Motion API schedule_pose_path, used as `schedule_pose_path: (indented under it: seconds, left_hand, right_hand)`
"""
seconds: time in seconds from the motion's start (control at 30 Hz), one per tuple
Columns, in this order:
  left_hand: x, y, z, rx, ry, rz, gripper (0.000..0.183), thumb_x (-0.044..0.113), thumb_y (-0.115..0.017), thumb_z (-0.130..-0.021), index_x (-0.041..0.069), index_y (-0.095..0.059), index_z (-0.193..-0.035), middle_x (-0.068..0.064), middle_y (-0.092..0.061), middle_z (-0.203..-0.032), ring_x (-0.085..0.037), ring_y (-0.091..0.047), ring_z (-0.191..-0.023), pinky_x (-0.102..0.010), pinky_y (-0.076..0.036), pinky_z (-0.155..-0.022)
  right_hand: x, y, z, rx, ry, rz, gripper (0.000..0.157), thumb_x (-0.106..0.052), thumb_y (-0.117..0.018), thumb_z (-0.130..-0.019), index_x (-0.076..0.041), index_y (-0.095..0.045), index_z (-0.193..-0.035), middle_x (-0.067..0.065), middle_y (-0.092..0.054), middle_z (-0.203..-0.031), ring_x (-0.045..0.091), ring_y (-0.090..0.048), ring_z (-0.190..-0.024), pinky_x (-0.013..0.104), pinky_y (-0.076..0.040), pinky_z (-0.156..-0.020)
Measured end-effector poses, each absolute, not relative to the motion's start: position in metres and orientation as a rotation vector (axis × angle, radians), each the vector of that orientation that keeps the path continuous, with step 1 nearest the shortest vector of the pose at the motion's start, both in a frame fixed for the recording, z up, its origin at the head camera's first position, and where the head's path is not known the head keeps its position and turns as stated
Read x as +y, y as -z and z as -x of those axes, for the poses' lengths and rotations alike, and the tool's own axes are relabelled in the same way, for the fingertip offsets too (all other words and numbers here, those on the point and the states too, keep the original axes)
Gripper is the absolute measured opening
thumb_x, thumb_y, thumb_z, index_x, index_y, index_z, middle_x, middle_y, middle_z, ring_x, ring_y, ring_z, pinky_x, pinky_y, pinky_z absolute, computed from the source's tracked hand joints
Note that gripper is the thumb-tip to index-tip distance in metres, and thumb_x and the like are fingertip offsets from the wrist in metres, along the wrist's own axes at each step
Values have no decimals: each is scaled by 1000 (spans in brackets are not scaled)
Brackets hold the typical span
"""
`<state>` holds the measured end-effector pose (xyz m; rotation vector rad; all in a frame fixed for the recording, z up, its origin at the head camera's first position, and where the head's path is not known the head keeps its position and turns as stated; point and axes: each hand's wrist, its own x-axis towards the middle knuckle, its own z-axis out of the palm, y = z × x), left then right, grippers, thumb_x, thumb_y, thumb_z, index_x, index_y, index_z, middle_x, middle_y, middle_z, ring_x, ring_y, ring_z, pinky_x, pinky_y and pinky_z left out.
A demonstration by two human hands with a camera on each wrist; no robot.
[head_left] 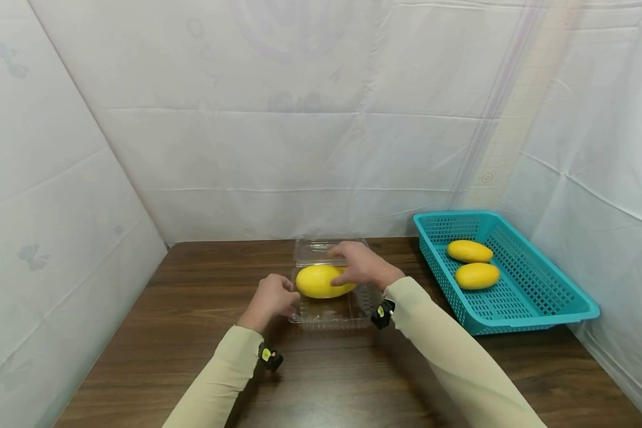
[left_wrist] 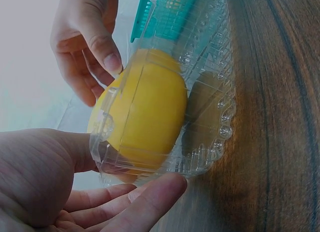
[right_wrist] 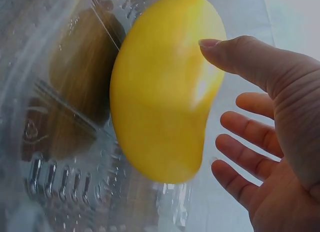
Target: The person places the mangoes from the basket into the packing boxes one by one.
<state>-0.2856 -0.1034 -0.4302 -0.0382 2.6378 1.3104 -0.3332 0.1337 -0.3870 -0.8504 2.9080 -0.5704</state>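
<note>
Mango (head_left: 317, 281), yellow and plump, lies in an open clear plastic box (head_left: 331, 324) on the wooden table (head_left: 208, 273). Left hand (head_left: 271, 297) pinches the box's end wall between thumb and fingers. Right hand (head_left: 361, 263) is spread, thumb tip at the mango; whether it touches, I cannot tell. Two more mangoes (head_left: 477, 276) lie in the blue basket (head_left: 548, 261).

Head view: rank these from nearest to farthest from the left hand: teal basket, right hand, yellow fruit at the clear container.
From the left hand:
1. Yellow fruit at the clear container: just to its right.
2. Right hand: past that, at the fruit's right end.
3. Teal basket: farthest, well off to the right.
</note>
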Motion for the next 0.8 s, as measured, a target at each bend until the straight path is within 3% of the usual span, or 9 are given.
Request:
schedule_pose_path:
  seconds: [0.5, 0.8]
  left_hand:
    - [-103, 433, 286, 2641, -1323, 33, 27, 7, -70, -92, -6, -68, -115, -25, -70, -117, -18, -75, -67, -32, -64, -63]
    - [-104, 433, 283, 2660, -1321, 21, 11, 7, -70, -92, -2, -67, -96, -19, -73, -103, -17, -74, -66, -31, -64, -61]
  right_hand:
    - [161, 370, 325, 2920, 678, 724, 61, -31, -84, -86, -8, -64, -138, 8, -65, -139, 29, -60, -129, 46, -55, -105]
    - [178, 364, 324, 2944, 711, 686, 53, -28, -82, -88, -10, -66, -135, 10, -66, -138, 32, -61, -128, 47, -57, -103]
